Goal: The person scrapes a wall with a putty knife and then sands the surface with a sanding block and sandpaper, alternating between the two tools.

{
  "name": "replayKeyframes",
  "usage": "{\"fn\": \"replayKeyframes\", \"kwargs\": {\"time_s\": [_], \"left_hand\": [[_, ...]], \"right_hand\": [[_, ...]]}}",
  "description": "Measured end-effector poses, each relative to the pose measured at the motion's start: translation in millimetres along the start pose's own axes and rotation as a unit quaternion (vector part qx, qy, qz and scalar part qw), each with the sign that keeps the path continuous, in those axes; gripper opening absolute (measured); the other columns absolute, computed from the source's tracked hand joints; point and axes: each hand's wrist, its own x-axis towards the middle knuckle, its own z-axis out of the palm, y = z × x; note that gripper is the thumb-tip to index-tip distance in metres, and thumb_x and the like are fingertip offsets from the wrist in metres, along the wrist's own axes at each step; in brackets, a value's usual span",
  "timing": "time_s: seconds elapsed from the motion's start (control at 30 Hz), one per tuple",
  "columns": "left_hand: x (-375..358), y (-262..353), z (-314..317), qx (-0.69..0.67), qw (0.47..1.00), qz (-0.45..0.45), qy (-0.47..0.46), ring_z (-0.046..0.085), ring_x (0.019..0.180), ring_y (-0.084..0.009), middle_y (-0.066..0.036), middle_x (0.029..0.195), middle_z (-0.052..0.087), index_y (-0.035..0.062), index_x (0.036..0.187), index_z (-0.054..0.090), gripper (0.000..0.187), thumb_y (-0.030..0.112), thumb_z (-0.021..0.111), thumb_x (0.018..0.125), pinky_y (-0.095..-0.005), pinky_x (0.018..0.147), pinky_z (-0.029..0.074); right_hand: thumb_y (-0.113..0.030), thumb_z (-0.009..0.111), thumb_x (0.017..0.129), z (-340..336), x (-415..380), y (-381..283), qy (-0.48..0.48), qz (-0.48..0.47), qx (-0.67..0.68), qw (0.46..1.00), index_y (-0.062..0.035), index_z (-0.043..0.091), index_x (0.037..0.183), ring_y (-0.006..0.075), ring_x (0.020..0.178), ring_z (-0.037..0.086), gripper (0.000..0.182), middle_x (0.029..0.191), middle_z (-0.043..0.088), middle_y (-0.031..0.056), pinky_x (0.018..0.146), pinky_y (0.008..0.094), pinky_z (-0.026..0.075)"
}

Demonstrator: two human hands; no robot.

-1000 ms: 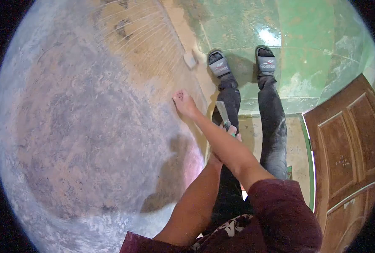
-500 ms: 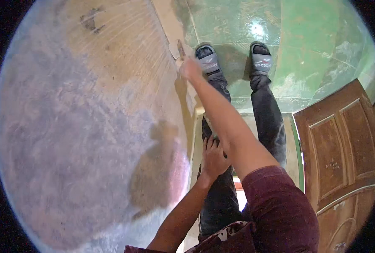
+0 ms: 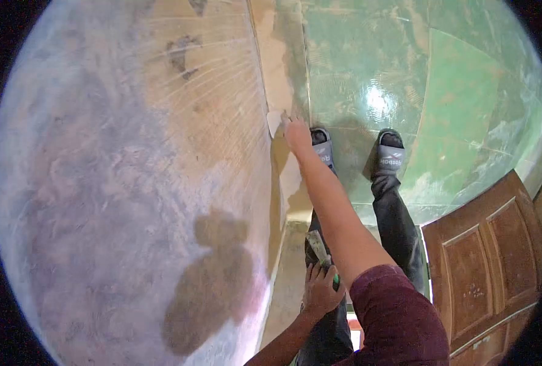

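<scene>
Right hand [image 3: 297, 133] stretched toward twelve o'clock, pressing a small pale blade [image 3: 275, 122] against the plastered wall [image 3: 131, 183] near its base. Left hand [image 3: 321, 291] low at six o'clock, gripping a putty knife [image 3: 317, 247] above the dark trousers. Grey sandals [image 3: 392, 160] on green floor [image 3: 435, 91]; wooden door [image 3: 484, 256] at four o'clock.

Home under renovation: half-plastered wall [image 3: 131, 183]

Fisheye warp, floor glare, soft shadows
</scene>
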Motion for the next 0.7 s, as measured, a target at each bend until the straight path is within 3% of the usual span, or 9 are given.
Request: {"fn": "replayKeyframes", "kwargs": {"time_s": [0.07,0.1,0.17,0.27,0.4,0.47,0.57,0.63,0.7], "left_hand": [[-2.7,4.9,-3.1,0.02,1.0,0.02,-0.004,0.051,0.124,-0.0465,-0.032,0.117,0.063,0.0031,0.116,0.062,0.042,0.035,0.059,0.088,-0.057,0.115,0.028],[0.1,11.9,-5.4,0.032,0.999,0.002,-0.011,0.052,0.124,-0.0455,-0.031,0.115,0.064,0.0041,0.113,0.062,0.039,0.034,0.06,0.088,-0.0573,0.115,0.028],[4.1,20.2,-6.3,0.047,0.999,-0.008,-0.012,0.052,0.124,-0.0445,-0.03,0.113,0.064,0.005,0.11,0.062,0.036,0.034,0.06,0.088,-0.0575,0.114,0.029],[3.6,19.0,-1.4,0.057,0.998,0.013,-0.001,0.053,0.123,-0.0432,-0.028,0.112,0.065,0.0073,0.111,0.062,0.036,0.036,0.06,0.089,-0.0571,0.114,0.029],[4.8,17.5,-11.0,0.024,0.999,0.029,-0.001,0.052,0.12,-0.0434,-0.027,0.113,0.064,0.0089,0.104,0.061,0.031,0.035,0.06,0.089,-0.0559,0.112,0.029],[6.9,17.5,-14.6,0.035,0.999,0.03,-0.003,0.051,0.118,-0.0457,-0.027,0.116,0.063,0.0087,0.1,0.061,0.027,0.034,0.061,0.089,-0.0555,0.111,0.029],[9.2,19.5,-22.4,0.033,0.999,0.031,0.0,0.053,0.122,-0.0401,-0.025,0.111,0.066,0.0089,0.108,0.062,0.037,0.04,0.06,0.089,-0.0551,0.115,0.026],[8.1,14.9,-21.2,0.073,0.997,0.019,-0.019,0.052,0.122,-0.0408,-0.024,0.115,0.065,0.0091,0.111,0.063,0.039,0.041,0.059,0.089,-0.0548,0.116,0.025],[9.9,0.1,-15.2,0.086,0.985,0.136,0.057,0.051,0.124,-0.0409,-0.023,0.119,0.064,0.0105,0.113,0.064,0.039,0.04,0.06,0.087,-0.056,0.115,0.025]], "right_hand": [[-0.009,0.063,0.083,-21.6,-7.8,1.9,0.05,-0.077,-0.017,0.996,-0.0086,0.056,0.133,0.0387,0.115,0.054,0.05,0.12,0.061,0.0179,0.095,0.0457,0.049],[-0.009,0.063,0.083,-37.1,-16.9,6.2,0.052,-0.077,-0.023,0.995,-0.0086,0.056,0.133,0.0387,0.115,0.054,0.05,0.12,0.061,0.0179,0.095,0.0457,0.049],[-0.01,0.065,0.08,-76.0,-29.0,10.9,0.007,-0.095,0.066,0.993,-0.004,0.06,0.118,0.0381,0.11,0.056,0.038,0.115,0.06,0.0217,0.091,0.0458,0.05],[-0.01,0.067,0.078,-139.6,-60.6,13.6,0.077,-0.134,0.053,0.987,-0.0001,0.058,0.106,0.0382,0.105,0.057,0.031,0.107,0.061,0.0222,0.087,0.0467,0.049],[-0.015,0.068,0.084,-146.1,-80.6,30.8,0.076,-0.082,0.167,0.98,0.0009,0.052,0.113,0.0399,0.107,0.056,0.037,0.105,0.061,0.0238,0.088,0.0489,0.048],[-0.016,0.065,0.089,-180.7,-97.7,10.8,-0.023,0.097,0.267,0.958,0.0005,0.047,0.118,0.0422,0.108,0.058,0.038,0.11,0.059,0.0271,0.087,0.0477,0.049],[-0.017,0.061,0.095,-216.5,-118.6,-35.3,-0.012,0.161,0.394,0.905,0.0015,0.043,0.124,0.0376,0.111,0.062,0.039,0.116,0.061,0.0274,0.092,0.0426,0.049],[-0.017,0.056,0.099,-218.1,-140.4,-77.6,0.108,0.042,0.534,0.837,0.0023,0.045,0.131,0.0288,0.12,0.06,0.039,0.121,0.064,0.0225,0.1,0.0367,0.046],[-0.012,0.053,0.1,-216.1,-167.1,-128.4,0.061,-0.004,0.629,0.775,0.0012,0.042,0.143,0.0216,0.128,0.054,0.046,0.133,0.061,0.0163,0.108,0.0338,0.042]]}}
